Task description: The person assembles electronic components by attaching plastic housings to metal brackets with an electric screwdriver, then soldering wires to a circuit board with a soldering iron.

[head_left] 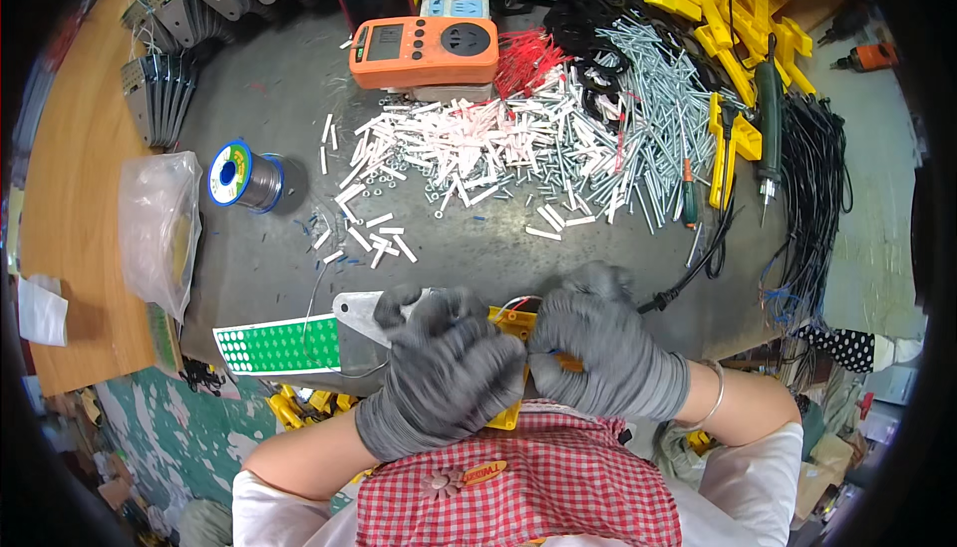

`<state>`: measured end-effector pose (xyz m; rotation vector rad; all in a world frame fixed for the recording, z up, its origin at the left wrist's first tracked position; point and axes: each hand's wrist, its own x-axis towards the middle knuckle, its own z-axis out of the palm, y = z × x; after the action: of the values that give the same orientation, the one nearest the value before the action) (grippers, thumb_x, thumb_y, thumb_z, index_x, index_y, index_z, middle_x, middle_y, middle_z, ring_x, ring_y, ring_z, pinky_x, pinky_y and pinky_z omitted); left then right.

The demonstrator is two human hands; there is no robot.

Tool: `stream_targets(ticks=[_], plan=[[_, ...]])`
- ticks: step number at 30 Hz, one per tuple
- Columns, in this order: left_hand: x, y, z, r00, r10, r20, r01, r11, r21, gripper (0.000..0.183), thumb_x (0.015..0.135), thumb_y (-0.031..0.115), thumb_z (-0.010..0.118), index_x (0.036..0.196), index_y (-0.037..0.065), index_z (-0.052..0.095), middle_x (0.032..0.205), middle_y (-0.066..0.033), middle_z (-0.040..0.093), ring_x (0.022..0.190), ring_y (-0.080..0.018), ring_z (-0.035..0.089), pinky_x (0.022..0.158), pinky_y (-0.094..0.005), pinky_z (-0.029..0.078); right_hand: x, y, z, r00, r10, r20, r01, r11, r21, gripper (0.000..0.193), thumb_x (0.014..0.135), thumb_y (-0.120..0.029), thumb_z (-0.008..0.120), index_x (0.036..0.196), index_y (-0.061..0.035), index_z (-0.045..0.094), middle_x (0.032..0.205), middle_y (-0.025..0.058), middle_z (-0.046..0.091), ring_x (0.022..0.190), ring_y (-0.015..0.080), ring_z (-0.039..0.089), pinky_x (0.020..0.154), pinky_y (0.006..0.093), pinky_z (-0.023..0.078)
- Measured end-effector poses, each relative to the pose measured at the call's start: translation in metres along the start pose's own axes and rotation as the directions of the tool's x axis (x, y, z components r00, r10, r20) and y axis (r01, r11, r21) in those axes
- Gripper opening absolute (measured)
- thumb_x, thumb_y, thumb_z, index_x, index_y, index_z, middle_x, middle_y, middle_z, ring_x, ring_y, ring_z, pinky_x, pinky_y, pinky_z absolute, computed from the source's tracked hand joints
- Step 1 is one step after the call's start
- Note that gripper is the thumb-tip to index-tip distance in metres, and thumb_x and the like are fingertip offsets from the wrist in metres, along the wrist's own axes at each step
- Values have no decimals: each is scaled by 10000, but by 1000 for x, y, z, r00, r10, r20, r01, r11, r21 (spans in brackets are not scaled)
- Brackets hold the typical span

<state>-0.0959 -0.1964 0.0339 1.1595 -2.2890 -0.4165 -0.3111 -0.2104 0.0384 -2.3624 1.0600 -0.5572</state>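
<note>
At the table's front edge, a yellow plastic housing [509, 414] lies between my two grey-gloved hands, mostly covered by them. Short red and white wires [519, 302] rise from its far end. My left hand [439, 372] is closed over the housing's left side, its fingers curled and slightly blurred. From the right, my right hand [608, 353] bends over the housing, with thumb and fingers pinched together. What sits inside either grip is hidden. A flat grey metal plate [361, 314] with a hole extends out past my left hand, and a thin wire curves beside it.
Left of the plate is a green sticker sheet [289, 345]. Beyond lie a solder spool [245, 177], a clear plastic bag [159, 233], white tubes [439, 138], long screws [648, 108] and an orange meter [426, 52]. An electric screwdriver [768, 128], yellow housings [733, 38] and black cables [812, 188] are at right.
</note>
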Motion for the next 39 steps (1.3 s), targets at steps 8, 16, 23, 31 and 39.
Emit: stream_targets(ticks=[8,16,23,31,39], plan=[[-2,-5,-3,993,114,-24,-115,992,-48,289,709,295,756,973,195,691,866,6,671,973,-229,624,959,-577,284,13,-15,-37,999,39,11,-38,998,-56,105,798,-231,649,803,-127,657,784,40,617,770,267,557,811,390,405],[-24,-27,-68,996,-90,1,90,994,61,301,681,220,791,959,174,687,918,-26,670,926,-278,563,950,-475,339,102,89,-53,911,238,-336,-271,961,-54,394,936,-238,579,1234,20,587,1035,195,668,915,310,653,849,383,506],[-77,-43,-100,919,-333,-210,349,936,42,212,692,11,730,885,68,662,822,-78,631,855,-286,541,853,-413,413,241,120,-81,878,94,-469,-309,860,-407,446,797,-188,675,1220,-66,606,1065,247,661,991,409,640,859,456,529],[-103,-50,-76,984,-168,58,149,958,246,330,677,241,788,982,156,694,983,-38,654,918,-289,586,836,-449,429,185,121,-82,850,-225,-477,58,939,-339,403,834,5,673,1228,-31,602,1138,150,663,1046,323,648,913,368,510],[-62,-32,-65,983,-146,110,128,979,157,272,685,136,741,926,122,615,934,-72,627,892,-309,570,852,-461,392,67,87,-79,635,105,-765,-129,991,29,295,1009,-271,541,1114,-15,644,892,27,579,711,88,495,654,218,413]])
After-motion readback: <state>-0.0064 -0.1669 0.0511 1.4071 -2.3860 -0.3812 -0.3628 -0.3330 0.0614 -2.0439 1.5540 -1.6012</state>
